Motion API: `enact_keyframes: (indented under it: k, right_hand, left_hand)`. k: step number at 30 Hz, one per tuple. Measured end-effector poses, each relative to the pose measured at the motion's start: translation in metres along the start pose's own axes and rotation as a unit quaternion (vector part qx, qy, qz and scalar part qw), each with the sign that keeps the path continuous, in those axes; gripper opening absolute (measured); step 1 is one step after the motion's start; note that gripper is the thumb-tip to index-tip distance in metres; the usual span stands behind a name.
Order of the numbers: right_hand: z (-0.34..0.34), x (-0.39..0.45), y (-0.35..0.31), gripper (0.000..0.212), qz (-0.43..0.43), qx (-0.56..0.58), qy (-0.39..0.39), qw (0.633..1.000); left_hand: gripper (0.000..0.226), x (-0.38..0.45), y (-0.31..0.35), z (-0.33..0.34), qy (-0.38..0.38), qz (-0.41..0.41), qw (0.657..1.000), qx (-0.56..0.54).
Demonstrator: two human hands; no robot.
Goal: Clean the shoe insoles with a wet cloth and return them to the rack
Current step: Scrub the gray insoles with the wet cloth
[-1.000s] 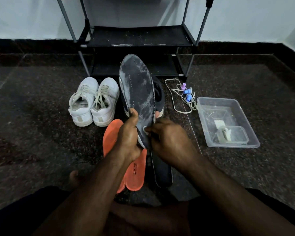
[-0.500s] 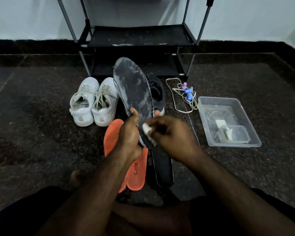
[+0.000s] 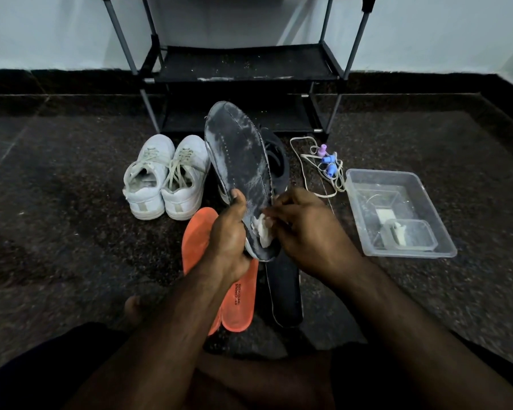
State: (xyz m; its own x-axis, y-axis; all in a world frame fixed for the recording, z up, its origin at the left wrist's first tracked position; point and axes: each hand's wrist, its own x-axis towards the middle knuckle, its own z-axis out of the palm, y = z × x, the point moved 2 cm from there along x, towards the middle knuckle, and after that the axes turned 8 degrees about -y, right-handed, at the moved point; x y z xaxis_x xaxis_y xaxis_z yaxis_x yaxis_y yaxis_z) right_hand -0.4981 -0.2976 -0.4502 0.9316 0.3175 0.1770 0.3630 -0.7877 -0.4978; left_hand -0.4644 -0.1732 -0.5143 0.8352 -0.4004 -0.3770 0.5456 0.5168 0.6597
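My left hand grip clasping the dusty dark grey foam insole upright, my right hand grip pinching a white wet cloth against its heel, orange insoles beneath it

Both forearms bare, no sleeves; left hand & right hand ungloved, no rings. Dark shorts.

Black metal-framed shoe rack at back against wall. Before it: pair of white lace-up sneakers left, clear plastic tub right, loose cord with small plastic pieces between. Two orange foam insoles nearer, centre, dark insole just right.
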Motion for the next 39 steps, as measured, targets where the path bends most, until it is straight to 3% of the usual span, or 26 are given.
enact_keyframes:
  k: [8, 11, 13, 17, 23, 29, 35, 39]
  right_hand:
    - [0.017, -0.012, -0.020, 0.027, -0.053, -0.046, -0.080, 0.994]
    - [0.025, -0.016, -0.022, 0.025, -0.040, -0.023, -0.062, 0.997]
    - [0.025, -0.011, -0.020, 0.021, -0.024, -0.016, -0.038, 0.999]
    - [0.014, 0.009, -0.012, 0.043, 0.005, -0.057, 0.031, 0.998]
    - [0.025, -0.009, -0.019, 0.033, -0.011, -0.041, -0.039, 0.998]
    - [0.020, 0.005, -0.006, 0.027, 0.026, -0.094, 0.061, 0.993]
    - [0.018, -0.009, -0.015, 0.026, -0.049, -0.019, -0.008, 0.999]
    - [0.016, 0.001, -0.007, 0.015, -0.026, -0.060, 0.020, 0.998]
  left_hand:
    - [0.078, -0.004, 0.003, 0.002, 0.014, -0.012, 1.000, -0.014]
    - [0.082, -0.004, 0.006, 0.000, 0.016, -0.031, 0.999, -0.010]
    - [0.073, -0.004, 0.004, 0.003, 0.021, -0.018, 1.000, -0.011]
    - [0.059, -0.002, -0.009, 0.008, 0.026, -0.008, 1.000, 0.010]
    - [0.068, -0.007, 0.000, 0.007, 0.030, -0.013, 0.999, -0.013]
    - [0.058, -0.008, -0.005, 0.014, 0.013, -0.010, 0.999, 0.037]
    - [0.077, -0.009, 0.009, 0.009, -0.001, 0.006, 1.000, 0.008]
    - [0.071, -0.013, 0.002, 0.017, 0.010, -0.010, 1.000, 0.025]
